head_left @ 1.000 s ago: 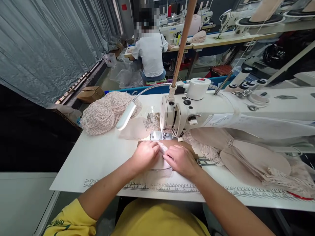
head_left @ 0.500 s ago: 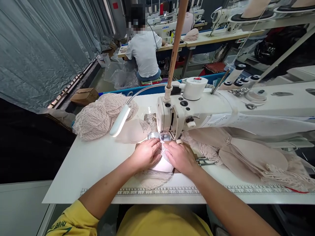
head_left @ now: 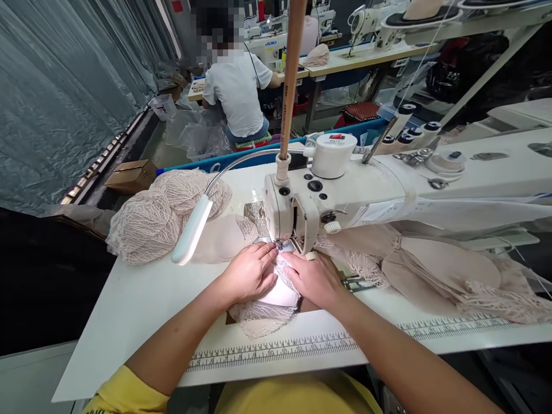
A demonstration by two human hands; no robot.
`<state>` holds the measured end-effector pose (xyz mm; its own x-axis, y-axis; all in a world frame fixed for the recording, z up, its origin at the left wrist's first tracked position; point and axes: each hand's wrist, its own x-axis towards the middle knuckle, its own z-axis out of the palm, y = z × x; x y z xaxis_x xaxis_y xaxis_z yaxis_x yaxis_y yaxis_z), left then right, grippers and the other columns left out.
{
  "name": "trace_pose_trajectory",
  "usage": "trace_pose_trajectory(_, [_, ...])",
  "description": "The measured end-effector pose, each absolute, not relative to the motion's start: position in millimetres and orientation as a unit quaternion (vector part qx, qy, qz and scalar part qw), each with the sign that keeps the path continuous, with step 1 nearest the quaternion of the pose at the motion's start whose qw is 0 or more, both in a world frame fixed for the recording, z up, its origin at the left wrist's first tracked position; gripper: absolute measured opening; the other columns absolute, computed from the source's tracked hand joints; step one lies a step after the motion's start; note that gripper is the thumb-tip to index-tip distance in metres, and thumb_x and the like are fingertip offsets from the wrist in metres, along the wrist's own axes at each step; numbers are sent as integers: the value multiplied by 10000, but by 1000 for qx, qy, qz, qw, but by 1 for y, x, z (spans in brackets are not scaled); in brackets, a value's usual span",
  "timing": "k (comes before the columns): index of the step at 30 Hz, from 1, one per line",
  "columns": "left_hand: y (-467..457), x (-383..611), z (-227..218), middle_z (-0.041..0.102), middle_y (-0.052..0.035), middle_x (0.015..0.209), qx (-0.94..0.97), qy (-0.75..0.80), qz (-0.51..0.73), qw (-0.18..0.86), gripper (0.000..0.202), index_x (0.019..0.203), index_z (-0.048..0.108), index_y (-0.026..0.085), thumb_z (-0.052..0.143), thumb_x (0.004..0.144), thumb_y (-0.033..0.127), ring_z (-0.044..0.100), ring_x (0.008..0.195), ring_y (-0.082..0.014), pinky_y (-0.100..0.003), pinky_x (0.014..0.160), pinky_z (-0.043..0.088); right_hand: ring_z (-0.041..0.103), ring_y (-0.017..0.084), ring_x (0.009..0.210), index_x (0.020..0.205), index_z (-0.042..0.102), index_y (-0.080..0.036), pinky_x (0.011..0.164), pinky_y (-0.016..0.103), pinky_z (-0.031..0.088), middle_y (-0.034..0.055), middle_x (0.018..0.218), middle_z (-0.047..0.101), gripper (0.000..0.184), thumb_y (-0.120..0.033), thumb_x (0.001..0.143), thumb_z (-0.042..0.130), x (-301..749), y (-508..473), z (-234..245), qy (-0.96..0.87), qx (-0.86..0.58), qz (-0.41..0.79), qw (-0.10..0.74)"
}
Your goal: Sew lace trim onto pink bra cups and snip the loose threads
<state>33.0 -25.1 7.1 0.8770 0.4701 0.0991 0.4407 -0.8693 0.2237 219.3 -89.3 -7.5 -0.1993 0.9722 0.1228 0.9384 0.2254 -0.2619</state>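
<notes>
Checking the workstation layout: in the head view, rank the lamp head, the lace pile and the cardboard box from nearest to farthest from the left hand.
From the left hand:
1. lamp head, just up-left over the table.
2. lace pile, at the table's far-left edge.
3. cardboard box, on the floor beyond the table.

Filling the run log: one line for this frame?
left hand flat on lace piece | right hand flat on same piece | piece under sewing machine needle | lace pile at left

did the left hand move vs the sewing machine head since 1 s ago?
Yes. The left hand has slid forward toward the sewing machine head; its fingertips now reach the presser foot area, pressing the lace piece.
</notes>
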Motion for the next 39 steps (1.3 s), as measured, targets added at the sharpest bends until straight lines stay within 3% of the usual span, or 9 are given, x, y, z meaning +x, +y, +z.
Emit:
trace_pose_trajectory(9, [-13, 32, 18, 606, -160, 1209, 975, 204, 37, 80, 369, 1184, 584, 99, 482, 871, 266, 559, 1085, -278, -411, 951, 454, 633, 230, 887, 1150, 644, -207, 776, 334, 494, 86, 1004, 711, 311, -209, 873, 504, 220, -90, -7, -776, -615, 31, 137])
trace_pose_trajectory(14, [-23, 30, 15, 600, -153, 1223, 975, 213, 58, 13, 346, 1186, 584, 116, 454, 867, 150, 528, 1118, -299, -520, 1009, 346, 626, 214, 876, 1100, 670, -208, 765, 322, 478, 90, 997, 707, 307, -172, 892, 448, 222, -93, -11, -792, -589, 24, 158])
trace_pose_trajectory(21, [-35, 29, 0, 601, -156, 1246, 970, 221, 93, 44, 430, 1231, 571, 93, 447, 927, 371, 538, 1121, -301, -532, 1045, 308, 606, 204, 854, 1086, 675, -203, 715, 308, 435, 73, 983, 692, 287, -198, 914, 446, 222, -95, -13, -797, -584, 22, 155])
trace_pose_trajectory(27, [-28, 24, 0, 603, -169, 1240, 967, 214, 121, 70, 410, 1220, 587, 109, 471, 906, 344, 535, 1143, -309, -547, 1065, 309, 586, 176, 766, 1133, 663, -215, 666, 289, 414, 62, 1009, 685, 299, -206, 915, 459, 222, -96, -14, -796, -585, 14, 157])
trace_pose_trajectory(31, [-25, 23, 0, 616, -163, 1195, 970, 181, 142, 74, 304, 1135, 609, 114, 467, 901, 245, 521, 1160, -294, -521, 1060, 338, 590, 182, 782, 1102, 677, -217, 664, 290, 421, 64, 1002, 683, 295, -195, 909, 455, 223, -96, -14, -798, -584, 13, 149])
trace_pose_trajectory(39, [-22, 22, -1, 627, -100, 917, 975, 171, 114, 80, 186, 920, 615, 147, 432, 898, 174, 568, 868, -208, -468, 1036, 365, 581, 184, 783, 1078, 690, -203, 682, 293, 425, 61, 932, 684, 326, -152, 910, 415, 224, -98, -14, -798, -575, 24, 180])
